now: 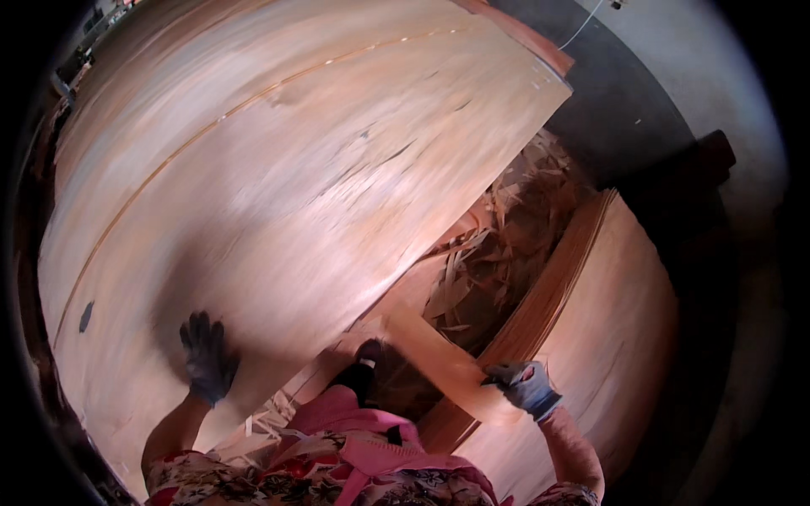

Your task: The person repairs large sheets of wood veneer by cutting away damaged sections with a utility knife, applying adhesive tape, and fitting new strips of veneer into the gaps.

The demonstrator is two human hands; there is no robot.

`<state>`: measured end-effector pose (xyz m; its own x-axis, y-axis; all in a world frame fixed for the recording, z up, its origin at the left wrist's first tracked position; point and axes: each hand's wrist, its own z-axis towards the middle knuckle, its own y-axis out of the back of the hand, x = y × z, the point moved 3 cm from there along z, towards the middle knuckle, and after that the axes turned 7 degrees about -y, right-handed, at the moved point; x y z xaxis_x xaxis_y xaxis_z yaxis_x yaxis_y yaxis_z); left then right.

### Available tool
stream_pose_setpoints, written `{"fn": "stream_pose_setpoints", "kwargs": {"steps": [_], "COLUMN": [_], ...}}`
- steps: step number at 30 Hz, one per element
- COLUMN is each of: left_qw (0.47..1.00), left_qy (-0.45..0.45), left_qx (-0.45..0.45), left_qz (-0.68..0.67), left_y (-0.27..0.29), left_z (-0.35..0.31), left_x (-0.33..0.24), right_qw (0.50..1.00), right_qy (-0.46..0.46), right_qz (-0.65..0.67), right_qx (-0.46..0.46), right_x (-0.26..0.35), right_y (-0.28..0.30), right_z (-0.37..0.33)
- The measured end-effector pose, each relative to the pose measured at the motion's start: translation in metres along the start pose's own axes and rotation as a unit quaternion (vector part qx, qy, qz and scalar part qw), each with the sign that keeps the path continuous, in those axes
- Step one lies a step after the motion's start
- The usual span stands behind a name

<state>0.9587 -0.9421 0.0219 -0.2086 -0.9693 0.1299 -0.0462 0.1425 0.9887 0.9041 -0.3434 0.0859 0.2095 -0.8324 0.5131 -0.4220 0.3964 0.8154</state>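
A large pale wood veneer sheet [278, 211] spreads across the left and far side, with a thin raised line curving over it and a few dark cracks. On its near left part my left hand [208, 358], in a dark grey glove, rests with fingers apart and holds nothing. My right hand [525, 386], in a grey glove with a small hole showing on it, is closed on one end of a veneer strip [434, 354]. The strip reaches left over the gap, its far end blurred. Its near end overlaps a second stack of veneer [607, 337] at the right.
Between the two stacks, torn veneer scraps [498, 261] litter the floor. My foot [369, 352] stands in that gap, near the large sheet's edge. A dark mat [624, 93] lies at the far right, with a pale floor [709, 59] beyond. More scraps [266, 422] lie by my body.
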Motion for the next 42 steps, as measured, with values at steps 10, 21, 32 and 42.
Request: {"fn": "stream_pose_setpoints", "kwargs": {"steps": [10,21,32,42], "left_qw": [0.967,0.985,0.986,0.625], "left_qy": [0.02,0.123,0.14,0.279], "left_qx": [-0.151,-0.048,-0.028,-0.402], "left_qz": [-0.206,-0.11,-0.091,-0.608], "left_y": [0.05,0.042,0.049,0.079], "left_z": [0.167,0.361,0.365,0.364], "left_x": [-0.123,-0.199,-0.205,-0.282], "right_qw": [0.979,0.927,0.836,0.753], "right_qy": [0.08,0.299,0.472,0.534], "right_qz": [-0.186,-0.217,-0.232,-0.24], "right_qx": [-0.014,0.062,0.158,0.299], "right_x": [-0.011,-0.072,-0.08,-0.023], "right_y": [0.144,0.272,0.291,0.313], "right_z": [0.135,0.286,0.398,0.407]}}
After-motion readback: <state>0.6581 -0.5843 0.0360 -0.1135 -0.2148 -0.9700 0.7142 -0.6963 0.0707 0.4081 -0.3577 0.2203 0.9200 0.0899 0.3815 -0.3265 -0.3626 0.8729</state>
